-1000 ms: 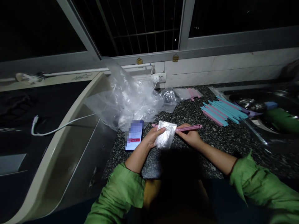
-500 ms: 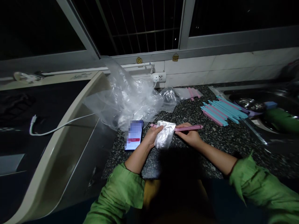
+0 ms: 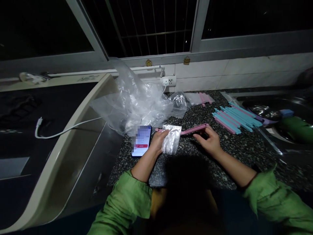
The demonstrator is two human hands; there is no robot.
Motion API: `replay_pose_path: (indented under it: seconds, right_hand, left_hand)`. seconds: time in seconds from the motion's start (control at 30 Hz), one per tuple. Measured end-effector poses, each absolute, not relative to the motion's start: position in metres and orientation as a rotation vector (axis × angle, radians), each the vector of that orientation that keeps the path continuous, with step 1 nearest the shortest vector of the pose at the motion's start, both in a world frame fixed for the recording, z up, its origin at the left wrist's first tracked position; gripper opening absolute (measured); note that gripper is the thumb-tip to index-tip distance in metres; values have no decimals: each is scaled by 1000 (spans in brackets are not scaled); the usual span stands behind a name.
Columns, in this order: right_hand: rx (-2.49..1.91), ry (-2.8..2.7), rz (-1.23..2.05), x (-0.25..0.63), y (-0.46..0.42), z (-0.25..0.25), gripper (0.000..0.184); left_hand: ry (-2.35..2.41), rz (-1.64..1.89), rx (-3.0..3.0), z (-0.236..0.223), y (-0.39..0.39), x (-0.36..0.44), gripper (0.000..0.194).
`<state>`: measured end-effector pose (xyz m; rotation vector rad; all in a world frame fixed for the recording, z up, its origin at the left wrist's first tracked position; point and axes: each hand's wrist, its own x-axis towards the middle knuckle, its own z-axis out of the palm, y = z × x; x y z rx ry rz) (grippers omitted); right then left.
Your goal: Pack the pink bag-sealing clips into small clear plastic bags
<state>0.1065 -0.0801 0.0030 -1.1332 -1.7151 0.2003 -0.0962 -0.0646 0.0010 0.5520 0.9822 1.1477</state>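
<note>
My left hand [image 3: 158, 139] is closed on a small shiny silver pouch [image 3: 172, 140], the thumb pressed on its front near the top edge. A long pink plastic bag clip [image 3: 195, 129] lies along the pouch's top, its left end showing beside my left hand. Right of the pouch, the clip slants upward. My right hand [image 3: 210, 141] is at that far end, its fingers partly behind the clip and touching it. The right thumb stands apart, below the clip. Just left of my left hand, a phone [image 3: 141, 142] with a lit screen lies on the counter.
Several blue and pink clips [image 3: 236, 118] lie on the dark speckled counter [image 3: 195, 163] beside the sink [image 3: 298, 114]. Crumpled clear plastic bags [image 3: 139, 101] lie at the back. More pink strips [image 3: 204, 98] rest on a clear bag. A white cable [image 3: 66, 131] crosses the machine at left.
My right hand has slid right to the clip's far end, its thumb now away from the clip. The clip's right part has tilted up. My left hand keeps hold of the pouch.
</note>
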Motion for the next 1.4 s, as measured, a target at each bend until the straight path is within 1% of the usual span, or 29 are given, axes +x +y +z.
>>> replay_pose_path:
  seconds: [0.1, 0.27, 0.8, 1.1, 1.4]
  right_hand:
    - [-1096, -1717, 233, 105, -81, 3, 14]
    - [-1060, -1692, 252, 104, -82, 4, 10]
    - [-1042, -1785, 188, 100, -84, 4, 8]
    - [-993, -1826, 165, 97, -83, 2, 5]
    - [-907, -1897, 111, 94, -82, -2, 4]
  left_hand:
    - [986, 1147, 546, 0, -65, -95, 33]
    - [1003, 1122, 568, -1, -66, -94, 32]
    - [1054, 1089, 839, -7, -70, -92, 35]
    - [1130, 1089, 941, -11, -70, -91, 30]
    - [1183, 1020, 1083, -15, -69, -90, 31]
